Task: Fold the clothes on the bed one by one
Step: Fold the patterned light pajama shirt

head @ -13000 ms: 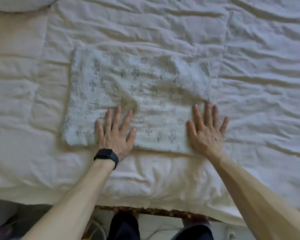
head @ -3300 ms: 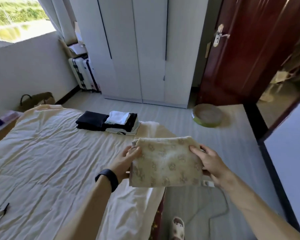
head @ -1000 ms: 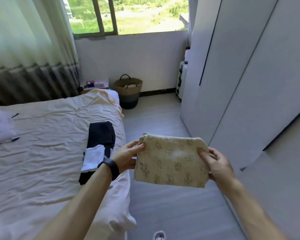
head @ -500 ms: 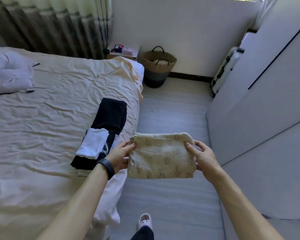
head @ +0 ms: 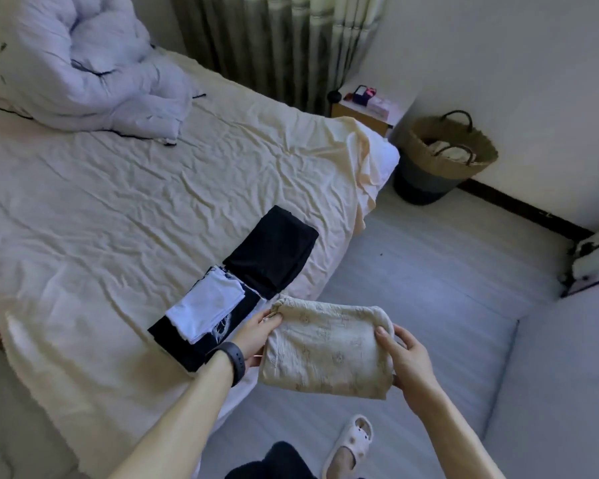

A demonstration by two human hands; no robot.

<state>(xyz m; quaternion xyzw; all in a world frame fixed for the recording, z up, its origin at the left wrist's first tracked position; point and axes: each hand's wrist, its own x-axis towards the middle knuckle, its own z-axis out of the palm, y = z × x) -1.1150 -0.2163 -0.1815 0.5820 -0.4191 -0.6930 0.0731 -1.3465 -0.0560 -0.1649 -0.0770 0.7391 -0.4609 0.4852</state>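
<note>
I hold a folded cream patterned cloth (head: 327, 347) in the air just off the bed's near edge. My left hand (head: 256, 331) grips its left edge and my right hand (head: 403, 352) grips its right edge. On the bed (head: 118, 209), right beside my left hand, lie folded clothes: a black folded garment (head: 274, 252), and a white folded garment (head: 206, 305) on top of another black piece (head: 184, 344).
A crumpled pale quilt (head: 77, 63) lies at the bed's far left. A woven basket (head: 443, 157) stands on the floor past the bed corner, next to a small bedside table (head: 367, 108). A wardrobe side is at right. My slippered foot (head: 350, 444) is on the floor.
I lifted the folded cream cloth off the bed and carried it round the bed. In the last second my view tilted down and both hands brought the cloth beside the folded pile.
</note>
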